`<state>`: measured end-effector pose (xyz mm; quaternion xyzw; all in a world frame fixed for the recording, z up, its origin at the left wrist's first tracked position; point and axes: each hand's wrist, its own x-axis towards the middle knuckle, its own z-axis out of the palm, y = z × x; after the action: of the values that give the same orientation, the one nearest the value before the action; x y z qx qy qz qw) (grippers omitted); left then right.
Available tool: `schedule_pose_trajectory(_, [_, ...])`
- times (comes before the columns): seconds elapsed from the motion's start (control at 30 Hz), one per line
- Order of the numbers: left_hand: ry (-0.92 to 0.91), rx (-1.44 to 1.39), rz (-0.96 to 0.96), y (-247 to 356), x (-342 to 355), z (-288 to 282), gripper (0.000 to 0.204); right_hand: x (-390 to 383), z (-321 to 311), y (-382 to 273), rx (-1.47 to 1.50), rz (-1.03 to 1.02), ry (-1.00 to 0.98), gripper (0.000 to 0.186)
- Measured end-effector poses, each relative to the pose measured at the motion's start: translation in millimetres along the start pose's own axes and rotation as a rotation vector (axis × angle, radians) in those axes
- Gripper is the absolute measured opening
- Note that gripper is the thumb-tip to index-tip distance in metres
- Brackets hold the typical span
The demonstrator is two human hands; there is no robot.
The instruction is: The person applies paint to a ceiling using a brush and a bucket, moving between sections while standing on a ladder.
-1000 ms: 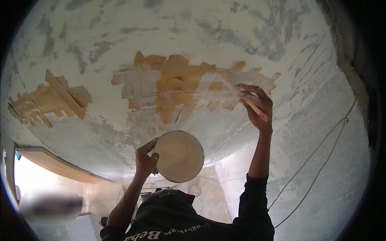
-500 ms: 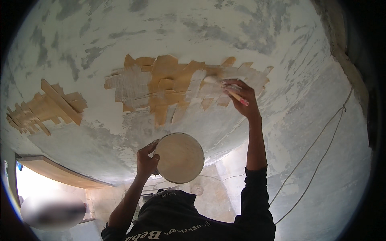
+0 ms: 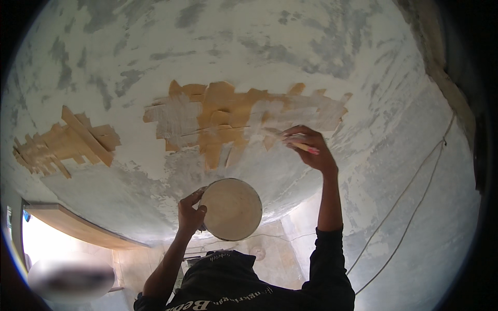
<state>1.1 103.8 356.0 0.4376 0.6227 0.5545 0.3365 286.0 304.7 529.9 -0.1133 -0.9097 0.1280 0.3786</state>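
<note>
My left hand (image 3: 191,211) is closed on the rim of a round, cream-coloured tub (image 3: 232,210), thumb over the edge. Pale cream fills its round face; how deep it is I cannot tell. Up and to the right, my right hand (image 3: 317,150) grips a paintbrush (image 3: 302,147) with a wooden handle and a reddish end. Its pale bristles point left to the lower edge of a patch of overlapping tan strips (image 3: 220,103) on the wall; whether they touch is unclear. Whitish coating covers the patch's left and right parts, with bare tan between.
Another patch of tan strips (image 3: 78,140) lies farther left on the blotchy grey-white wall (image 3: 244,57). Below it are a wooden ledge (image 3: 83,225) and a bright opening. Two cords (image 3: 410,194) hang at the right, beside a rough-edged beam (image 3: 441,78).
My right hand has brought the brush down from the middle of the coated area to the patch's lower edge. The view has shifted slightly; my left hand still holds the tub.
</note>
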Motion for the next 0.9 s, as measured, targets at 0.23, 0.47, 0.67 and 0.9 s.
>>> schedule_pose_trajectory(0.23, [-0.028,-0.029,0.029,6.9,1.6,1.8,0.059,6.0,11.7,20.4,-0.074,-0.001,0.073,0.028])
schedule_pose_trajectory(0.47, [-0.017,0.032,0.086,-0.1,3.8,0.2,0.060,31.3,-12.4,4.0,-0.170,-0.081,0.239,0.031])
schedule_pose_trajectory(0.67, [-0.033,-0.029,0.015,-0.1,4.5,1.4,0.060,15.2,-54.2,-17.9,-0.205,-0.101,0.352,0.025])
schedule_pose_trajectory(0.9, [-0.060,-0.057,-0.010,7.4,8.0,7.3,0.060,-13.3,-27.3,12.9,-0.026,0.181,-0.046,0.025])
